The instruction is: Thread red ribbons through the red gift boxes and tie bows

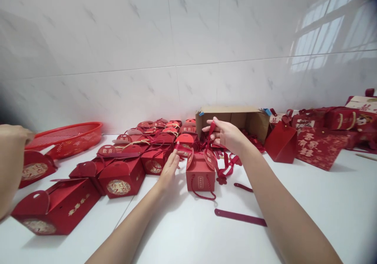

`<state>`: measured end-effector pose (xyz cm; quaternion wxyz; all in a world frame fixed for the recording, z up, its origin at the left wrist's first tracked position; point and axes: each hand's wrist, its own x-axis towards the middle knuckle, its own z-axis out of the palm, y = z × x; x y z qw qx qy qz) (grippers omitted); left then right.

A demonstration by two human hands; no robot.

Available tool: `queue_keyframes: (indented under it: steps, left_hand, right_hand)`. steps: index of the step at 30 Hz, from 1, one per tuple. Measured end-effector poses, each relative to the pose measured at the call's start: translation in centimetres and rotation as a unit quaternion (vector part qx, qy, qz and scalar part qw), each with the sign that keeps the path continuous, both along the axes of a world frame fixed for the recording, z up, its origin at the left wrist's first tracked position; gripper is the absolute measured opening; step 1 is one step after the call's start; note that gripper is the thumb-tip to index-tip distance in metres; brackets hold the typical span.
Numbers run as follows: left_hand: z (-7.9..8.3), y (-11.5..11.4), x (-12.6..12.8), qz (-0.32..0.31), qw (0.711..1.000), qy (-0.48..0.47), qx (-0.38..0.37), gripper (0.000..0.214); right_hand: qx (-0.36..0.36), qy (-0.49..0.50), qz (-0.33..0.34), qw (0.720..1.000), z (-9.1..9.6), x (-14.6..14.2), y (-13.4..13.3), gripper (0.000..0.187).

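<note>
A small red gift box [200, 175] stands on the white table in the middle, its top flaps up and a cord loop hanging down its front. My right hand [226, 135] is above it, fingers pinched on a dark red ribbon [209, 136] that runs down to the box. My left hand [170, 169] is just left of the box, its fingertips closed on the other end of that ribbon near the flap.
Several finished red boxes [122, 177] crowd the left and back. A red mesh basket [66, 138] sits at far left, where another person's arm [10, 165] enters. An open cardboard carton [235, 120] stands behind. Red bags [319, 146] fill the right. Loose ribbon strips [240, 217] lie near me.
</note>
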<state>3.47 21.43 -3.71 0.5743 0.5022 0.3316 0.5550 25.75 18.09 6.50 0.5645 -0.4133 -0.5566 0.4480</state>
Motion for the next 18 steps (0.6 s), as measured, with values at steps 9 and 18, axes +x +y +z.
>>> queue_keyframes:
  steps: [9, 18]
  left_hand:
    - [13.4, -0.6, 1.7, 0.056, 0.958, 0.212, 0.183, 0.030]
    - [16.0, -2.3, 2.7, 0.097, 0.915, 0.277, 0.276, 0.033]
  right_hand:
    - [0.124, -0.013, -0.174, 0.977, 0.7, -0.1, -0.8, 0.042]
    - [0.216, -0.035, -0.256, 0.942, 1.9, 0.1, -2.4, 0.033]
